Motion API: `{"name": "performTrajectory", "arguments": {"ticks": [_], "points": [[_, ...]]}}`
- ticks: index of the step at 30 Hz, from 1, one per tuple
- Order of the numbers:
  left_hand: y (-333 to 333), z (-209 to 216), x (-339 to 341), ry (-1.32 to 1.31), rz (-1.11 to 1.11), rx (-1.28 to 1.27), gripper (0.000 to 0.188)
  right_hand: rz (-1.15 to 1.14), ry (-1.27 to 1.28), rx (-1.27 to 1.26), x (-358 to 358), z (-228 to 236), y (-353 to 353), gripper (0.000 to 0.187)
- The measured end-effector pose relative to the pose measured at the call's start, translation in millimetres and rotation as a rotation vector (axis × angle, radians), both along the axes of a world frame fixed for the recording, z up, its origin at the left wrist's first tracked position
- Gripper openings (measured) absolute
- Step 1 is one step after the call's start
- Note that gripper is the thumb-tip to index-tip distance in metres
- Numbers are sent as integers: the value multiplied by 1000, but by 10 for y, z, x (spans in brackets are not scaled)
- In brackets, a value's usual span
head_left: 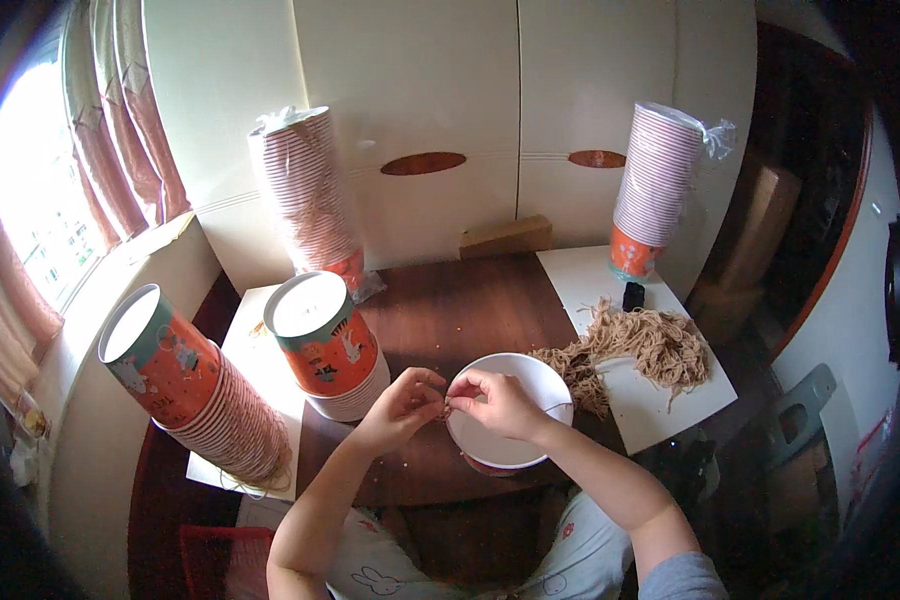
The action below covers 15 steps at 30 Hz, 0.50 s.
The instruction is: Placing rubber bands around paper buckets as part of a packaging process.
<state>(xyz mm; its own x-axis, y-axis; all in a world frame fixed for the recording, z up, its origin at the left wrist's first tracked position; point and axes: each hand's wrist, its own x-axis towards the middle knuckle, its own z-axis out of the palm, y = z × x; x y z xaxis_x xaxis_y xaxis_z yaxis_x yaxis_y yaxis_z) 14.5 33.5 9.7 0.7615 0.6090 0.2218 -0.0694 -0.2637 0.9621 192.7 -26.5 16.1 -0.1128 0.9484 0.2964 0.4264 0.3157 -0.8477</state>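
My left hand [403, 402] and my right hand [497, 400] meet at the near-left rim of a white paper cup [526, 452] that stands on the dark wooden table [460, 310]. Both pinch a short length of brown string [446, 406] between their fingertips. A thin strand crosses the cup's open mouth toward a heap of brown strings [642, 346] lying on a white sheet [660, 405] to the right.
A short stack of orange printed cups [325, 345] stands left of my hands. A long stack [195, 395] lies tilted at far left. Two tall wrapped stacks [308, 195] [655, 190] stand at the back against white cabinet doors. A small black object [633, 296] sits by the right stack.
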Motion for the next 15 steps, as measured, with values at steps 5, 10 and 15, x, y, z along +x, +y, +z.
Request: {"name": "performTrajectory", "arguments": {"ticks": [5, 10, 15], "points": [[-5, -3, -2, -103, -12, -212, 28, 44, 124, 11, -13, 36, -26, 11], [-11, 6, 10, -168, -2, -295, 26, 30, -56, 89, -54, 145, -78, 9], [21, -26, 2, -203, -18, -317, 26, -11, -43, 207, -48, 45, -38, 7]]}}
